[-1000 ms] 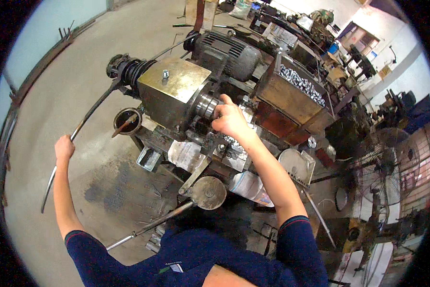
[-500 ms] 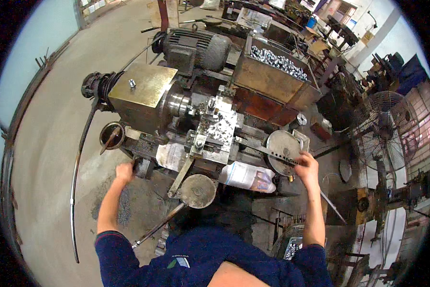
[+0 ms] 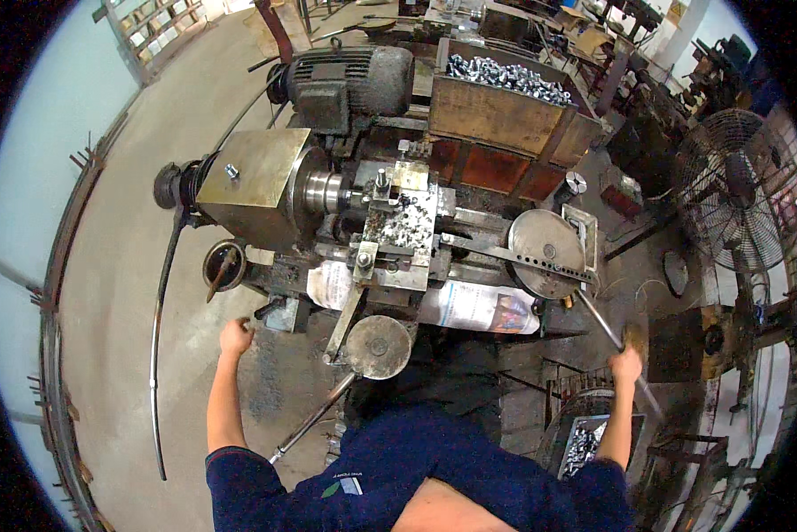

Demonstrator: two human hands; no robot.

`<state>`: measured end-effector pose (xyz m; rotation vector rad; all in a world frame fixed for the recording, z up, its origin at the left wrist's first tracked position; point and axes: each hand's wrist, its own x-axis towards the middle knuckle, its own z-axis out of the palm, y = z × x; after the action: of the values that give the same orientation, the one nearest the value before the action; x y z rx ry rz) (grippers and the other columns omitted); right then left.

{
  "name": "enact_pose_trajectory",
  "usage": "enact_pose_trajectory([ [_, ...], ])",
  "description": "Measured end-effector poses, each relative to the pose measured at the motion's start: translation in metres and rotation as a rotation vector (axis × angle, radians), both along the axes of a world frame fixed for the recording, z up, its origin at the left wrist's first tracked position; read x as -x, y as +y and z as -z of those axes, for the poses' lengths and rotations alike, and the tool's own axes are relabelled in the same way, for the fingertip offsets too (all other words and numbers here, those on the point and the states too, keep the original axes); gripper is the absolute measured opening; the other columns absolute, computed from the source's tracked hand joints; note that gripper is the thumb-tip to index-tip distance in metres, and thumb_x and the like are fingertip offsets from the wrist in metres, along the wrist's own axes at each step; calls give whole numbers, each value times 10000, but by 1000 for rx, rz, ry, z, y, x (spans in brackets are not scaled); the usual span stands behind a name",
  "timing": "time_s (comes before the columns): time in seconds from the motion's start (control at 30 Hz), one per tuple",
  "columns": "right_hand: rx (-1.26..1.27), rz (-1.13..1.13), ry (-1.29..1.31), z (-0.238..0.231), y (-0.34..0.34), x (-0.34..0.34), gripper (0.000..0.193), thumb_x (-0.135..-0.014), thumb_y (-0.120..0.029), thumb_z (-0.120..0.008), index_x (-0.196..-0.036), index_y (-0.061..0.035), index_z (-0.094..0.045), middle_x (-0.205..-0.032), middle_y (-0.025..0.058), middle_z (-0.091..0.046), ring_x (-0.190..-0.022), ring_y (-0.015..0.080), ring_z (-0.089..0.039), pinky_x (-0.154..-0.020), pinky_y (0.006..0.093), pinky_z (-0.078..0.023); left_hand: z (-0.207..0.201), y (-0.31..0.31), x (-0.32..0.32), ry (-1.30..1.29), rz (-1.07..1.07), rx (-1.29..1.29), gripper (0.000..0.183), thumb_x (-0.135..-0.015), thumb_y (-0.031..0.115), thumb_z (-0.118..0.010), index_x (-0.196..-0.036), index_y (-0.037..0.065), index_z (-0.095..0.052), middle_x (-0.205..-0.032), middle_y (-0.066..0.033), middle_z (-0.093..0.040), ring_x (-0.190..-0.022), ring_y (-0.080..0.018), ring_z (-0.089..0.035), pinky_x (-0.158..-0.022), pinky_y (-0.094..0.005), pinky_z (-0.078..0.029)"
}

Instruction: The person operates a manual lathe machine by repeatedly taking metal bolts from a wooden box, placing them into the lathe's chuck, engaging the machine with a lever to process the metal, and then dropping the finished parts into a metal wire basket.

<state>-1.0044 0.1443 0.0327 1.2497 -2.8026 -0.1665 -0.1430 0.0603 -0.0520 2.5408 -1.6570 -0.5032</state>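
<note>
My right hand (image 3: 626,363) is closed round a metal lever rod (image 3: 604,321) that slants out from beside a large round disc (image 3: 545,253). My left hand (image 3: 236,338) is held with curled fingers, a little apart from the dark handle (image 3: 267,310) of a small block; whether anything is in it is hidden. Between my arms stands a greasy lathe-like machine, with a shiny spindle (image 3: 325,191) and a chip-covered slide (image 3: 403,223). A smaller round disc (image 3: 379,347) with a second rod (image 3: 314,417) sits in front of it.
A metal bin (image 3: 491,115) full of small shiny parts stands behind the machine, next to an electric motor (image 3: 352,84). A tray of metal parts (image 3: 584,446) is below my right forearm. A caged fan (image 3: 734,191) stands at right, a handwheel (image 3: 225,264) at left.
My right hand has moved from the perforated bar by the large disc, down and right onto the lever rod. My left hand has drawn away from the block's handle. The view has shifted slightly.
</note>
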Motion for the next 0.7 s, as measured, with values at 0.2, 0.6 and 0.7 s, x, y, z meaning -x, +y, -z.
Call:
enact_pose_trajectory([
  [0.2, 73, -163, -203, 0, 77, -100, 364, -523, -230, -648, -773, -7, -507, -703, 221, -595, -670, 394, -591, -634, 475, -478, 18, 44, -13, 232, -175, -179, 327, -696, 214, -633, -1005, 107, -632, -769, -138, -648, -651, -254, -634, -681, -355, -492],
  [0.6, -40, -86, -279, -15, 69, -139, 343, -548, -280, -593, -796, -44, -611, -731, 205, -618, -725, 398, -597, -684, 466, -471, 13, -1, -2, 212, -62, 82, 327, -720, 89, -530, -1037, 75, -608, -783, -171, -630, -757, -301, -615, -706, -378, -480],
  [0.7, -101, -71, -218, -12, 58, -116, 301, -590, -320, -588, -749, -70, -635, -723, 191, -622, -722, 372, -610, -670, 447, -481, 3, -17, 7, 73, 13, 101, 381, -727, 121, -541, -1106, 95, -569, -940, -179, -620, -889, -334, -590, -769, -405, -470],
])
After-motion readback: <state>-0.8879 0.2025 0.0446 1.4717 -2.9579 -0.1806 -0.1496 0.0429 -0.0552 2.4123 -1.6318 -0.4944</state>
